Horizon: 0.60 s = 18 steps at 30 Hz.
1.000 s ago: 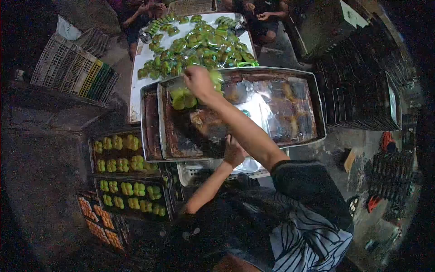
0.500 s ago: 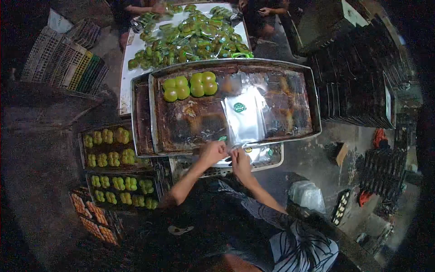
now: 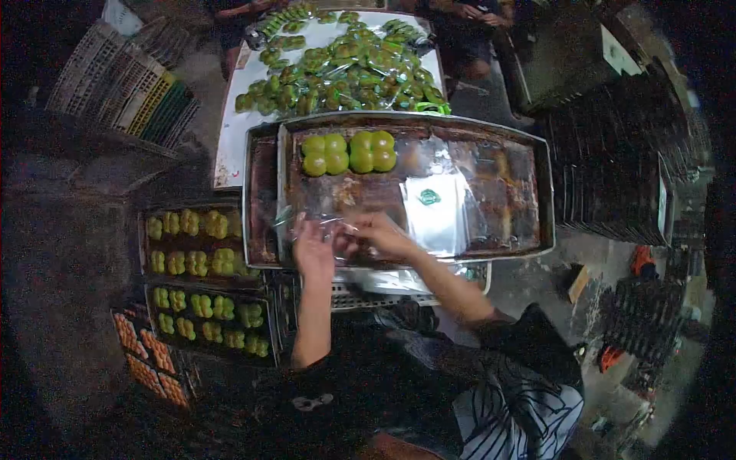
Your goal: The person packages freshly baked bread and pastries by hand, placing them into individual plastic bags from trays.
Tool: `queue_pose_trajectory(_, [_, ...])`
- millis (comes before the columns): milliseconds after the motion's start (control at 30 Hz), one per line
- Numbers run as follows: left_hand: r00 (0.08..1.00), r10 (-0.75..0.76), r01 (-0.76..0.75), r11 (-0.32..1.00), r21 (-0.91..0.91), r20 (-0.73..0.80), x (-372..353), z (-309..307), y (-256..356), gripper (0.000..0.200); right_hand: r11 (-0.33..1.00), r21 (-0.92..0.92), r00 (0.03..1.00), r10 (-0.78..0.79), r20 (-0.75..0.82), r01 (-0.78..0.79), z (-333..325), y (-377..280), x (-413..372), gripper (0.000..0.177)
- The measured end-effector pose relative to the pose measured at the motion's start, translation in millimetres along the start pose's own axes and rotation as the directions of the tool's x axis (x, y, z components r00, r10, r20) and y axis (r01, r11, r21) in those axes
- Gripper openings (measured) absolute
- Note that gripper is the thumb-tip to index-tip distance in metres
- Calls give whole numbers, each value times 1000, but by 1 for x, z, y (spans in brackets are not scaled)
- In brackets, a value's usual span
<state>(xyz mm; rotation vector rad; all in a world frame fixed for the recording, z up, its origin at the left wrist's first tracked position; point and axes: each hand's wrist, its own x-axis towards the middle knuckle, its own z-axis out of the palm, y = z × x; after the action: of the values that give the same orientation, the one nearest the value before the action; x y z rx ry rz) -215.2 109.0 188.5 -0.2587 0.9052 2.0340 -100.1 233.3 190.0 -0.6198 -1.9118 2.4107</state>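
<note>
My left hand (image 3: 314, 249) and my right hand (image 3: 377, 232) are close together over the left front of a dark, worn baking tray (image 3: 360, 195). Stretched between their fingers is a clear plastic bag (image 3: 331, 221), thin and partly smeared by motion. Both hands look closed on it. Two green four-lobed buns, a left one (image 3: 325, 154) and a right one (image 3: 372, 151), sit side by side at the tray's back left. A stack of clear bags (image 3: 435, 218) with a green round label lies flat on the tray, just right of my right hand.
Beyond the tray, a white table (image 3: 236, 146) bears a heap of bagged green buns (image 3: 353, 73). Other people's hands (image 3: 479, 15) are at its far side. Trays of green buns (image 3: 201, 244) stand at left. Stacked crates (image 3: 126, 88) and dark stacked trays (image 3: 606, 169) flank the area.
My hands have moved from the tray's front edge, by the bag stack, up and left over the tray, with a bag now between them. The whole view has shifted slightly.
</note>
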Motion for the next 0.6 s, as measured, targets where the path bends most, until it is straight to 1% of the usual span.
queue_pose_trajectory(33, [982,146,-155,985,-75,-119,6,-5,9,48,732,-680,987,-137,-82,45,-35,-16,15,70])
queue_pose_trajectory(67, [955,183,-206,976,-76,-233,4,8,25,45,333,-940,941,-290,-173,-71,-63,-17,36,71])
queue_pose_trajectory(100, [914,217,-255,965,-67,-344,-3,18,42,43,97,-994,934,-346,-90,-60,-98,-10,59,70])
queue_pose_trajectory(133, [957,226,-262,942,-209,-182,-8,1,50,44,-145,-987,917,-398,-5,-69,-132,-4,81,69])
queue_pose_trajectory(167, [954,233,-270,942,-199,-190,-1,-22,58,44,-171,-977,932,-316,178,128,-160,6,94,65])
queue_pose_trajectory(200, [997,80,-49,536,-843,-7,3,-43,68,46,-165,-975,931,-310,193,147,-149,5,98,65])
queue_pose_trajectory(233, [988,142,12,337,-941,63,5,-65,68,46,105,-989,898,-416,-142,-108,-127,8,103,65])
queue_pose_trajectory(267, [970,202,111,118,-987,133,5,-80,69,46,384,-861,776,-407,-482,-334,-102,14,100,64])
queue_pose_trajectory(300, [944,261,229,-79,-970,202,5,-95,70,46,656,-721,715,-393,-578,-222,-78,16,87,60])
queue_pose_trajectory(333, [882,375,175,301,-937,285,4,-81,64,46,648,-748,701,-466,-540,-145,-35,-17,52,57])
queue_pose_trajectory(367, [902,403,-130,594,-794,154,2,-55,56,46,459,-887,693,-654,-304,45,1,-44,23,59])
queue_pose_trajectory(400, [906,424,-364,801,-476,20,2,-29,48,47,337,-934,668,-723,-176,119,28,-55,4,56])
queue_pose_trajectory(433, [913,407,-396,889,-231,3,5,-7,31,50,209,-960,636,-771,-45,185,41,-62,-7,53])
queue_pose_trajectory(467, [920,391,-390,920,29,-15,8,15,13,55,205,-963,637,-769,-49,174,42,-70,-14,53])
queue_pose_trajectory(500, [951,290,-291,957,-5,105,-5,43,9,56,302,-943,635,-758,-149,140,41,-76,-21,52])
queue_pose_trajectory(533, [952,281,-282,959,-12,118,-12,59,3,56,394,-913,621,-743,-248,106,39,-81,-26,51])
queue_pose_trajectory(567, [977,166,-152,982,-108,137,-17,73,-2,53,383,-919,610,-751,-250,94,38,-79,-33,51])
queue_pose_trajectory(600, [984,51,-18,981,-195,168,-20,84,-9,50,434,-899,620,-721,-310,55,36,-72,-40,49])
